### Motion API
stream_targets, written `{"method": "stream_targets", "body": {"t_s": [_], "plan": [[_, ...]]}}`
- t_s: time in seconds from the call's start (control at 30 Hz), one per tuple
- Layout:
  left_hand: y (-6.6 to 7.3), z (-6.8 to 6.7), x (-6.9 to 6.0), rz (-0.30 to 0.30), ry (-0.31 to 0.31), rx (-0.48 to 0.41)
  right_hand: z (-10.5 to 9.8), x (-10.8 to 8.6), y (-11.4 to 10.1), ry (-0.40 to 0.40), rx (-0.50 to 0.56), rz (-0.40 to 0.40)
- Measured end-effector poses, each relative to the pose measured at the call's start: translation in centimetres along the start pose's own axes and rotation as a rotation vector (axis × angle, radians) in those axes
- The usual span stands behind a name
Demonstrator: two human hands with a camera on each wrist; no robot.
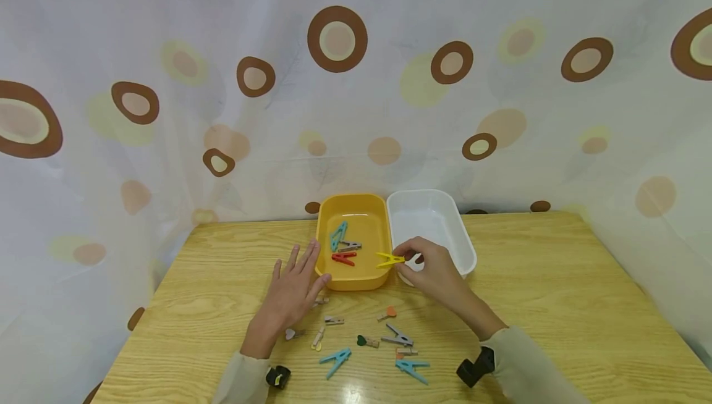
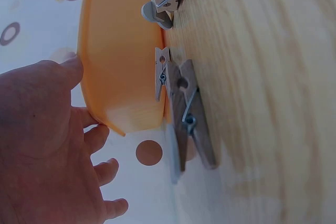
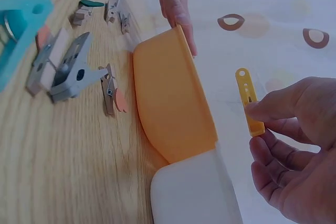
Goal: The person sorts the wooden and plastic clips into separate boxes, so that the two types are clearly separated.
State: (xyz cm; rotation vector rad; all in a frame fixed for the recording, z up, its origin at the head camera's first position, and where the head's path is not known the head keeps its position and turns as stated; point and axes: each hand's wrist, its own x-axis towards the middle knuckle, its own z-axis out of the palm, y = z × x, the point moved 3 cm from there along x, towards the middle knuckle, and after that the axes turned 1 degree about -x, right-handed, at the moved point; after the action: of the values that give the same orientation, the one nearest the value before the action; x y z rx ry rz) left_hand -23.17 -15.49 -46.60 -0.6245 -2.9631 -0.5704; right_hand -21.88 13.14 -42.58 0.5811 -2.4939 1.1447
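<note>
Between thumb and fingers, my right hand (image 1: 436, 273) pinches a yellow clothespin (image 1: 385, 260) above the right side of a yellow-orange basin (image 1: 356, 284). The right wrist view shows that same yellow clothespin (image 3: 243, 83) edge-on, its end toward the thumb. My left hand (image 1: 290, 294) rests on the basin's left rim, fingers spread and fairly straight, as the left wrist view also shows. Inside the basin lie blue clothespins (image 1: 334, 243), a grey clothespin (image 1: 350, 246) and a red clothespin (image 1: 343, 258).
A white basin (image 1: 466, 231) stands against the right side of the yellow-orange one. Nearer me on the wooden table (image 1: 556, 317) lie several clothespins: blue (image 1: 336, 359), grey (image 1: 398, 335) and small wooden ones, such as one with a green heart (image 1: 362, 341). A patterned curtain (image 1: 367, 113) hangs behind.
</note>
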Motion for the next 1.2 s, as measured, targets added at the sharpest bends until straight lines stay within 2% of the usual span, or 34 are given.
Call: {"method": "stream_targets", "body": {"t_s": [0.2,0.53,0.7,1.2], "plan": [[-0.1,0.1,0.1,0.001,0.002,0.005,1.2,1.7,0.3,-0.033,-0.013,0.041],[-0.2,0.1,0.1,0.000,-0.003,0.001,3.0,3.7,1.0,-0.079,-0.018,0.039],[-0.3,0.2,0.1,-0.001,-0.001,0.007,3.7,4.2,1.4,-0.091,-0.019,0.033],[-0.5,0.4,0.2,-0.002,0.002,0.001,5.0,4.9,2.0,-0.120,-0.125,0.046]]}}
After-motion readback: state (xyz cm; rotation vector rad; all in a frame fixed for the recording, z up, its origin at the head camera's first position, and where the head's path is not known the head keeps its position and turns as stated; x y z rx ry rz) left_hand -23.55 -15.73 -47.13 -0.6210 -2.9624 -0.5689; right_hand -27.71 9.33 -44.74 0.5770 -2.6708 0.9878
